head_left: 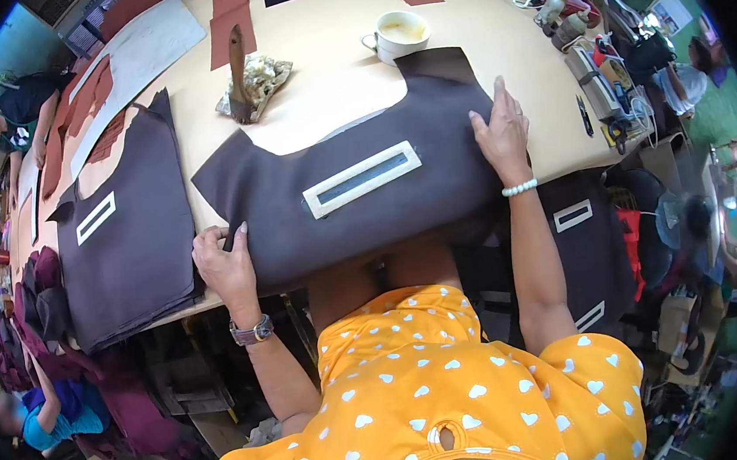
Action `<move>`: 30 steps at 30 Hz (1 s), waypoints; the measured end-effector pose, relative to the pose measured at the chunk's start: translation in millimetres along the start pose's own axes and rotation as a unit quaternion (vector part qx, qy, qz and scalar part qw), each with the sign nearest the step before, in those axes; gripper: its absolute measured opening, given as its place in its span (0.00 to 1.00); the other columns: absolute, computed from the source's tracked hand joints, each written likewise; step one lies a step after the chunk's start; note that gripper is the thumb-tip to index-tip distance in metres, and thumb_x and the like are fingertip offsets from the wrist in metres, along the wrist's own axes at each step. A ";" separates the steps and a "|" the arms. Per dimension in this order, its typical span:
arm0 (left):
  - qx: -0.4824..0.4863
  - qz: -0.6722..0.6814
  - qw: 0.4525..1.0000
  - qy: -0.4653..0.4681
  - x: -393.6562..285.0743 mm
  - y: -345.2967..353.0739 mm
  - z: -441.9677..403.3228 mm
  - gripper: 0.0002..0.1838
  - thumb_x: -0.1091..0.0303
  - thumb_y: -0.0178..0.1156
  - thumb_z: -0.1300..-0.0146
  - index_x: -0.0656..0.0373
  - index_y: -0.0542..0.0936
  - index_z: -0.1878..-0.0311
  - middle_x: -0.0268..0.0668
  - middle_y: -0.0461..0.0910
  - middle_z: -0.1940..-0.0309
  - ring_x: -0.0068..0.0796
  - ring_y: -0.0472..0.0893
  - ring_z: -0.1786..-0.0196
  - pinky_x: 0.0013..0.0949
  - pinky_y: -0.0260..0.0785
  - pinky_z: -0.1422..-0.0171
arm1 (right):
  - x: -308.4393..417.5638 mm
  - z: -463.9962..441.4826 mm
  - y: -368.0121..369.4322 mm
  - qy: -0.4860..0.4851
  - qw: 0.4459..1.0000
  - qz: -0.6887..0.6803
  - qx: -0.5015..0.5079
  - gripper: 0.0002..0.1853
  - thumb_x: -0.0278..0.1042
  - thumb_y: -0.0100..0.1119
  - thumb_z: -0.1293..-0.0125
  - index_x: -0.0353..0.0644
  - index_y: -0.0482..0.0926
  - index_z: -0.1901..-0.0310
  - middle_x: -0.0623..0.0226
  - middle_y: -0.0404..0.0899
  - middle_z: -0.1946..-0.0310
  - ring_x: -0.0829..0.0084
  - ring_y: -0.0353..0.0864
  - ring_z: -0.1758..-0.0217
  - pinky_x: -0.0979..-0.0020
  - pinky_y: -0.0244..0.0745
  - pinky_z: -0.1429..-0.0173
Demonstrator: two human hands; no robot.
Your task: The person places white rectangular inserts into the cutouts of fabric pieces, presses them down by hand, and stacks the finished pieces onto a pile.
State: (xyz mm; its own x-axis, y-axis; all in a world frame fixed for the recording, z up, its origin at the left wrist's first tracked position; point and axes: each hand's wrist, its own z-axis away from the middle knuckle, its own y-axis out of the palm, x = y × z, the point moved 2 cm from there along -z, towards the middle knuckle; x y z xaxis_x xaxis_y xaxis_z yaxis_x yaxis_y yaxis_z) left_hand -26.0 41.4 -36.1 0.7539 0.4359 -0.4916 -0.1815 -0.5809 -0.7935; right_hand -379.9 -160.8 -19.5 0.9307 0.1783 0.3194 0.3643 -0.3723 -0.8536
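A dark brown leather panel [355, 178] with a notched upper edge lies in front of me, its lower part hanging over the table's near edge. On it is a cream rectangular frame [364, 179] around a dark slot. My left hand [226, 264] has its fingers bent at the panel's left edge, the thumb against the leather. At the right edge rests my right hand [504, 135], open, fingers stretched forward and thumb on the leather. Just beyond the panel stands a white cup [401, 36] with yellowish contents. A brush [238, 75] lies on a crumpled, pale-crusted lump [265, 83].
To the left lies a stack of similar dark panels [128, 242], the top one with a cream frame. Rust-brown pieces [232, 18] and a grey sheet [139, 66] lie farther back. Tools and boxes crowd the right edge. Other people [52, 415] are at the left.
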 end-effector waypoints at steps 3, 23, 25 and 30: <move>0.055 0.096 0.988 -0.104 -17.1 -9.5 -9.9 0.16 0.67 0.68 0.49 0.64 0.75 0.61 0.41 0.79 0.66 0.36 0.78 0.62 0.35 0.68 0.56 | -13.5 -16.6 4.3 0.104 0.992 -0.047 0.056 0.38 0.36 0.63 0.47 0.33 0.58 0.37 0.41 0.74 0.51 0.44 0.73 0.47 0.54 0.68 0.43; 0.274 0.469 0.839 -0.032 -28.6 -41.7 11.1 0.22 0.81 0.56 0.47 0.70 0.75 0.45 0.43 0.76 0.48 0.29 0.74 0.44 0.29 0.61 0.37 | -91.9 64.8 -59.7 0.016 0.969 -0.176 -0.171 0.31 0.21 0.54 0.41 0.37 0.57 0.35 0.39 0.75 0.53 0.48 0.77 0.51 0.59 0.71 0.51; 0.303 0.501 0.809 -0.049 -48.9 -27.1 29.0 0.13 0.80 0.57 0.43 0.68 0.80 0.54 0.40 0.82 0.58 0.23 0.79 0.56 0.24 0.69 0.50 | -120.1 112.5 -97.3 0.170 0.972 -0.139 -0.083 0.31 0.21 0.54 0.40 0.41 0.58 0.34 0.43 0.77 0.57 0.47 0.77 0.51 0.58 0.72 0.52; 0.541 0.409 0.723 0.134 -142.0 21.5 97.9 0.16 0.80 0.56 0.45 0.62 0.81 0.51 0.32 0.79 0.70 0.17 0.74 0.71 0.22 0.67 0.64 | -235.7 265.9 -172.2 0.335 0.940 0.015 -0.058 0.34 0.22 0.56 0.42 0.50 0.58 0.33 0.44 0.77 0.56 0.48 0.76 0.50 0.57 0.71 0.50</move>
State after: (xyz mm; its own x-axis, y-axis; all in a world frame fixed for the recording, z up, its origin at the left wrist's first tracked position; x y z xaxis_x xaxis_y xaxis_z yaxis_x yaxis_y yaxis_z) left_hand -198.7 34.3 -18.5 0.1835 0.0174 -0.9829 -0.9138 0.3717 -0.1640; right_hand -670.8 103.5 -57.2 0.7388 -0.4333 0.5162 0.3017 -0.4723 -0.8282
